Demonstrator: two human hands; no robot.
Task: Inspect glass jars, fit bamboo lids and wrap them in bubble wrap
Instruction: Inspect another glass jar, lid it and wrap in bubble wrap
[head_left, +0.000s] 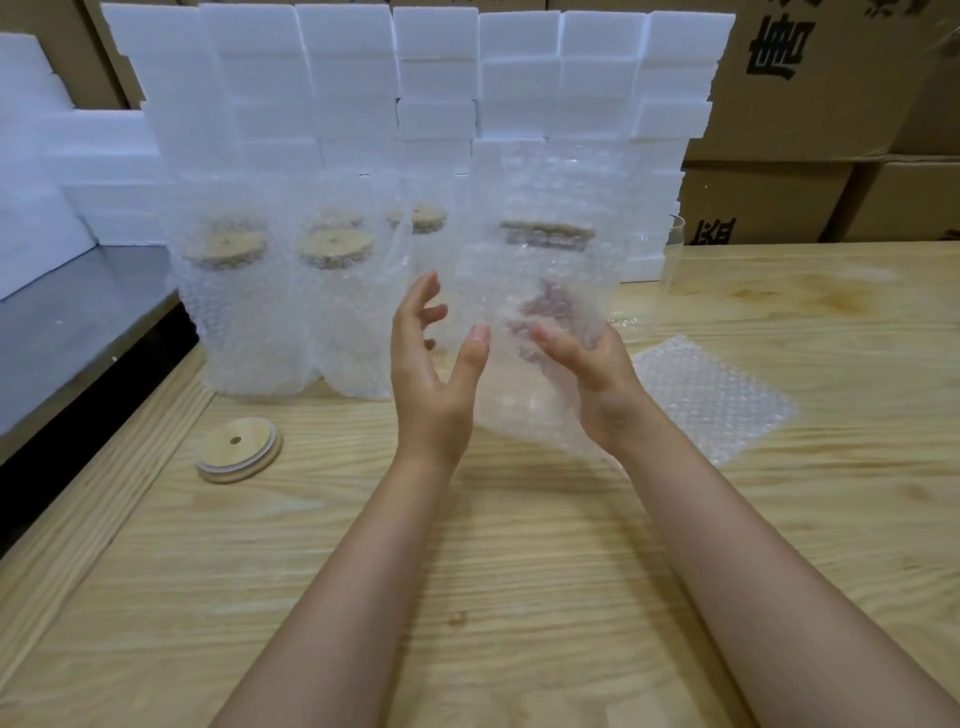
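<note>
Right hand (597, 374) grips wrapped jar (540, 260), fingers curled round it. Left hand (436, 374) just left of wrapped jar, fingers spread open.

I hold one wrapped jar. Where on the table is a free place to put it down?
The table is bare near you, between the loose lid and the flat bubble sheet, and at far right behind that sheet. Crowded: the back left, where wrapped jars stand before the foam blocks.
</note>
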